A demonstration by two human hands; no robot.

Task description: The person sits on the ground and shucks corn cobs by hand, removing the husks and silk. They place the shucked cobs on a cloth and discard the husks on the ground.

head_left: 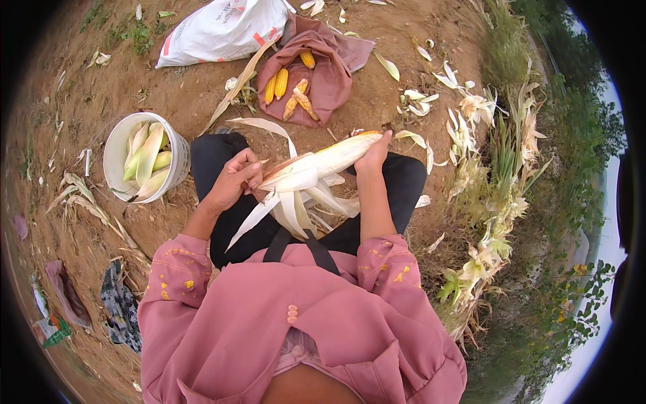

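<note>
A partly husked corn ear (336, 153) lies across my lap, its pale husk peeled into long strips that hang over my dark trousers. A streak of yellow kernels shows along its upper edge near the right end. My right hand (374, 153) is closed around that right end. At the other end, my left hand (237, 176) has its fingers curled and pinched against a piece of husk (266, 178). One loose husk strip (269, 126) sticks up and away from the ear between the hands.
A white bucket (182, 165) of unhusked corn stands to the left. Ahead, a pinkish cloth sack (334, 81) holds several yellow cobs (281, 84), beside a white woven bag (215, 37). Discarded husks (464, 138) and plants line the right. Dark cloths (121, 306) lie at the lower left.
</note>
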